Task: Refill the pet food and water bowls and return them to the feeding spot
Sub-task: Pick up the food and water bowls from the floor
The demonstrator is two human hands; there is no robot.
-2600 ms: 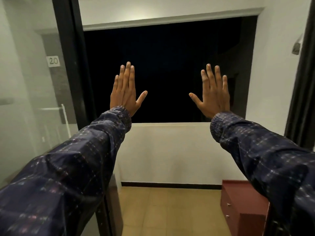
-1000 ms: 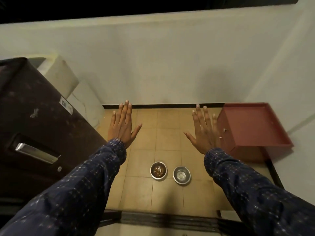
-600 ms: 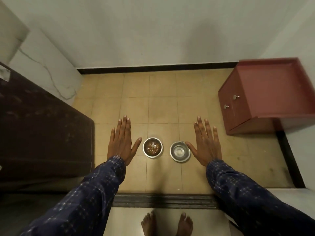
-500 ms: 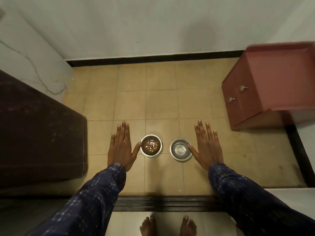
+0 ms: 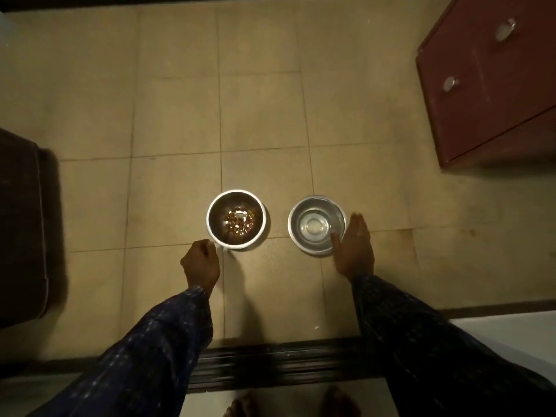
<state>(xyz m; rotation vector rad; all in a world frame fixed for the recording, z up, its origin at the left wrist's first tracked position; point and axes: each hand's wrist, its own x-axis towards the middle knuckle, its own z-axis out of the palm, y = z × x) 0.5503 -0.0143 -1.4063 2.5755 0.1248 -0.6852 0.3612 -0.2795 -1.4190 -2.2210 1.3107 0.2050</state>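
Observation:
Two steel bowls stand side by side on the tan tiled floor. The food bowl, on the left, holds a thin layer of brown kibble. To its right, the water bowl has clear water in it. My left hand is curled with its fingertips pinched on the near-left rim of the food bowl. My right hand is at the water bowl's right side, thumb over the rim and fingers straight along the outer wall. Both bowls rest on the floor.
A red cabinet with two knobs stands at the far right. A dark door edge is at the left. A black door track crosses the floor near my bare feet.
The view dropped from the window to the floor and closed in on the bowls. Both hands went from flat and spread to the bowl rims, the left curling shut.

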